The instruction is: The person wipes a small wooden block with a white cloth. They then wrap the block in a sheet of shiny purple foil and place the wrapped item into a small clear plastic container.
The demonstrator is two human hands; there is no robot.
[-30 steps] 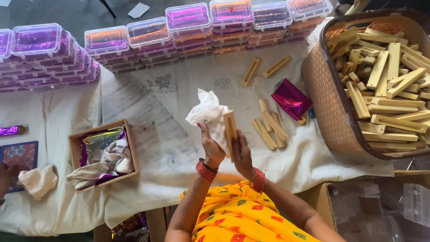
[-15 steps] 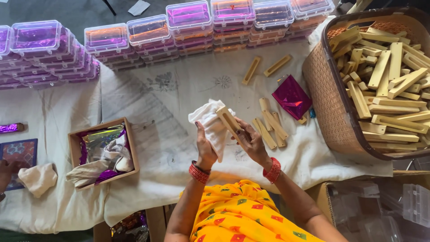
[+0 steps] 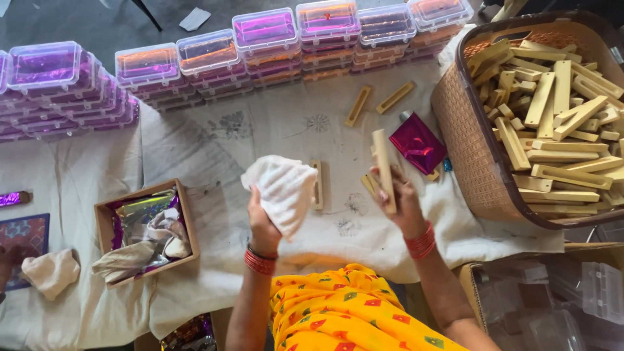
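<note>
Head view, looking straight down: the wooden stick [image 3: 383,170] stands nearly upright in the right hand [image 3: 402,203], its long axis running away from the body with a slight lean to the left at the top. The fingers of that hand are curled round the lower half of the stick, so the upper end pokes clear above the knuckles. To the left of the stick, a short gap away and not touching it, the left hand [image 3: 263,224] is closed on a bunched white cloth [image 3: 283,190], the cloth bulging up and over the fingers. Both hands are raised above the cloth-covered bench [image 3: 214,156]. The right hand has the stick; the left is the nearer of the two to the cloth and would have to travel rightward to meet the stick.

Just left of the stick, between it and the cloth, another wooden piece [image 3: 317,185] lies flat on the bench, long axis also pointing away from the body. Right of the stick sits a shiny magenta foil packet [image 3: 417,143], and further right a woven basket [image 3: 461,123] heaped with similar pale sticks. Far left of the stick a small cardboard box [image 3: 104,214] holds foil and rags. Beyond the stick, along the far edge, runs a row of clear plastic boxes [image 3: 266,32].
</note>
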